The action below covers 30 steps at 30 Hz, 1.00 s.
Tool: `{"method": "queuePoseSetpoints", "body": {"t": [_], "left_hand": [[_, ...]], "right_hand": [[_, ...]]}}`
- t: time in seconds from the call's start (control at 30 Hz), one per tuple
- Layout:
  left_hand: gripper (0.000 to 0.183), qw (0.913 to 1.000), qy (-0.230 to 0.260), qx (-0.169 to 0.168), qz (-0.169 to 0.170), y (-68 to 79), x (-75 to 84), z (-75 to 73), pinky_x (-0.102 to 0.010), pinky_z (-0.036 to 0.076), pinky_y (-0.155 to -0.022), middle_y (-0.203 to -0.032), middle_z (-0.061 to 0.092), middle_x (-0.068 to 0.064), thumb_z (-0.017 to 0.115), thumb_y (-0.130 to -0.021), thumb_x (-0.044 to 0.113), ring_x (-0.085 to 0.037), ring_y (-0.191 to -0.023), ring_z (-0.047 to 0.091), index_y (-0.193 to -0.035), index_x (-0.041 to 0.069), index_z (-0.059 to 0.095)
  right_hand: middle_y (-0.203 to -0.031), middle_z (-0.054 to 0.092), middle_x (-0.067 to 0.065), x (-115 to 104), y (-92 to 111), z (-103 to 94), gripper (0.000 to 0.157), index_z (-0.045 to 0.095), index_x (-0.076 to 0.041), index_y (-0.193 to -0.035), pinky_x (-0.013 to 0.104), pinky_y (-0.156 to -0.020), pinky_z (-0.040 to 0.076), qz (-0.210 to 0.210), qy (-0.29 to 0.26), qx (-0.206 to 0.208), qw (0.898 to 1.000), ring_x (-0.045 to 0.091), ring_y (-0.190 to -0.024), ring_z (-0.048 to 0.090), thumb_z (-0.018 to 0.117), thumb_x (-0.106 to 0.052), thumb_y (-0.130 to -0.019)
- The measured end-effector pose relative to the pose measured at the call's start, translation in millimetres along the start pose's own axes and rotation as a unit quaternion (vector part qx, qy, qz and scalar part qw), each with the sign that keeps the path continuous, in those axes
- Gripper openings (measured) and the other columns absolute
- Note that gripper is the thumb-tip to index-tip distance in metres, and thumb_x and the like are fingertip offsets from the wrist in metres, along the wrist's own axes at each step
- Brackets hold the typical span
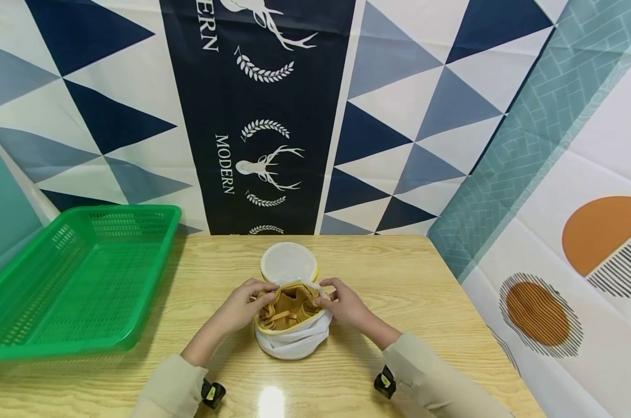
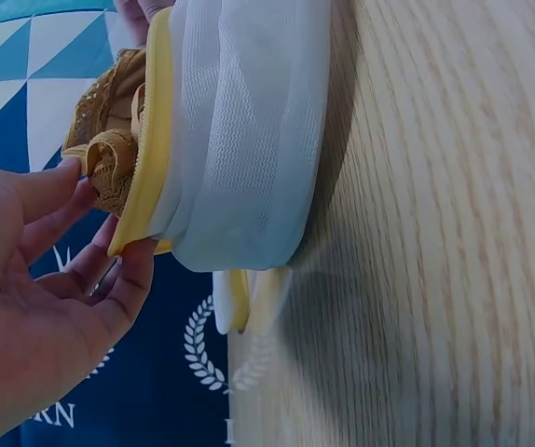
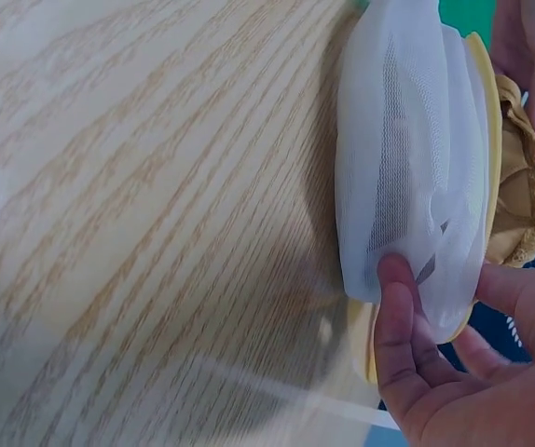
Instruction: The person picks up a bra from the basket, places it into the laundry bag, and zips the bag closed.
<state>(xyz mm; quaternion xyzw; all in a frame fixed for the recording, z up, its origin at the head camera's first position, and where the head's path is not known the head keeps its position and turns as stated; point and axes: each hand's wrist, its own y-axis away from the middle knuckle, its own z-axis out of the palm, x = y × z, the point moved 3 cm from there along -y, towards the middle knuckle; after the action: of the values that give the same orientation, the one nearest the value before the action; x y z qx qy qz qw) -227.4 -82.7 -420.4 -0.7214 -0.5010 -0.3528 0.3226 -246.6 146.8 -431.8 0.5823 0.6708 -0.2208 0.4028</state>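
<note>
A white mesh laundry bag (image 1: 293, 342) with a yellow zip edge (image 2: 158, 121) stands on the table with its mouth open. Its round lid (image 1: 289, 262) is folded back on the far side. Inside sits a mustard-brown lace bra (image 1: 294, 305), bulging past the rim in the left wrist view. My left hand (image 1: 247, 305) pinches the bra's lace edge between thumb and forefinger, while its lower fingers lie against the yellow zip edge. On the opposite side, my right hand (image 1: 346, 303) grips the bag's mesh wall near the rim, thumb by the mouth and fingers outside.
A large green plastic basket (image 1: 132, 316) stands at the left of the wood-grain table (image 1: 399, 278). Behind the table hangs a patterned cloth (image 1: 383, 116), and another printed cloth (image 1: 602, 168) borders the right side.
</note>
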Motion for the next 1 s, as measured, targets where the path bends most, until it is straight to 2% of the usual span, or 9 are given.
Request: {"method": "queuePoseSetpoints", "body": {"t": [0.1,0.23,0.43,0.57,0.67,0.83,1.0], "left_hand": [[0.023,1.0,-0.001,0.0,-0.006,0.0,-0.3,0.2,-0.028,0.044,-0.077,-0.102,0.057,0.002,0.055,-0.086,0.024,-0.014,-0.094,0.052,-0.108,0.021,0.062],[0.023,0.9999,-0.008,0.003,-0.008,0.1,-0.3,0.4,-0.029,0.044,-0.078,-0.101,0.057,0.003,0.057,-0.085,0.024,-0.015,-0.096,0.052,-0.107,0.023,0.062],[0.025,0.9998,-0.017,-0.003,-0.005,-0.9,-0.2,1.2,-0.036,0.044,-0.083,-0.105,0.056,0.004,0.057,-0.086,0.022,-0.018,-0.101,0.051,-0.109,0.028,0.061],[0.025,0.9997,-0.018,-0.014,-0.012,-1.3,0.7,2.1,-0.032,0.045,-0.078,-0.103,0.054,0.004,0.056,-0.086,0.019,-0.018,-0.1,0.051,-0.108,0.031,0.061],[0.026,0.9995,-0.019,-0.018,-0.015,-1.5,0.7,2.5,-0.028,0.045,-0.074,-0.103,0.053,0.003,0.056,-0.086,0.017,-0.017,-0.098,0.051,-0.107,0.031,0.061],[0.026,0.9991,-0.033,-0.021,-0.016,-2.2,1.9,3.0,-0.027,0.043,-0.071,-0.104,0.053,0.001,0.056,-0.086,0.014,-0.015,-0.091,0.05,-0.107,0.028,0.062],[0.026,0.9987,-0.041,-0.027,-0.01,-2.0,3.6,4.0,-0.026,0.041,-0.067,-0.103,0.052,0.0,0.056,-0.086,0.012,-0.013,-0.083,0.047,-0.107,0.026,0.062]], "right_hand": [[-0.089,0.051,0.01,-1,0,-0.2,0.039,0.05,-0.016,-0.121,0.028,-0.051,0.048,-0.008,0.014,-0.003,1.0,0.017,-0.062,0.052,0.057,-0.029,-0.085],[-0.09,0.051,0.009,-2,1,0.4,0.029,0.056,-0.016,-0.112,0.027,-0.05,0.047,-0.018,0.03,-0.003,0.999,0.018,-0.061,0.053,0.056,-0.028,-0.086],[-0.087,0.052,0.008,-4,2,1.5,0.025,0.058,-0.013,-0.106,0.026,-0.047,0.046,-0.035,0.046,0.0,0.998,0.019,-0.052,0.053,0.058,-0.026,-0.084],[-0.089,0.052,0.009,-5,2,0.6,0.025,0.057,-0.013,-0.107,0.027,-0.048,0.047,-0.034,0.041,-0.003,0.999,0.019,-0.053,0.053,0.057,-0.025,-0.086],[-0.095,0.054,0.011,-5,2,-0.3,0.026,0.056,-0.012,-0.111,0.03,-0.05,0.048,-0.031,0.031,-0.006,0.999,0.021,-0.056,0.054,0.051,-0.025,-0.089],[-0.097,0.059,0.012,-7,3,-1.8,0.032,0.055,-0.011,-0.113,0.036,-0.055,0.049,-0.021,0.009,-0.008,1.0,0.025,-0.06,0.057,0.036,-0.028,-0.095],[-0.089,0.059,0.011,-12,3,-2.5,0.046,0.056,-0.009,-0.106,0.038,-0.055,0.05,-0.013,0.009,-0.005,1.0,0.029,-0.06,0.058,0.031,-0.045,-0.093]]}}
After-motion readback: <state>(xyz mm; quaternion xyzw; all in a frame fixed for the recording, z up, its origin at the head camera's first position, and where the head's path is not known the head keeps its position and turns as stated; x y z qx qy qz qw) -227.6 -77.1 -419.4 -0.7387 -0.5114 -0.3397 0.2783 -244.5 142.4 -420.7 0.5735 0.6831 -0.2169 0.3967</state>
